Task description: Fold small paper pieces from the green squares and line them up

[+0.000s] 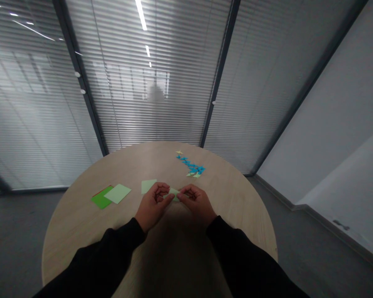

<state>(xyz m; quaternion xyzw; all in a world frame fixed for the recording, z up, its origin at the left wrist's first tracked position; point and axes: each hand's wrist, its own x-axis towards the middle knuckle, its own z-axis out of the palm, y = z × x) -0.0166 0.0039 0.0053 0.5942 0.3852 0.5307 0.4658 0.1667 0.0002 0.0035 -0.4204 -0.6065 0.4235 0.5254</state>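
Note:
Both of my hands meet over the middle of a round wooden table. My left hand and my right hand each pinch one end of a small folded piece of pale green paper, fingers curled closed on it. Just behind my left hand lies a loose pale green paper square. Black sleeves cover both forearms.
A stack of paper squares, pale green on bright green, lies to the left. A row of small blue folded paper pieces with a few pale green ones runs at the far right. Glass walls with blinds stand behind the table.

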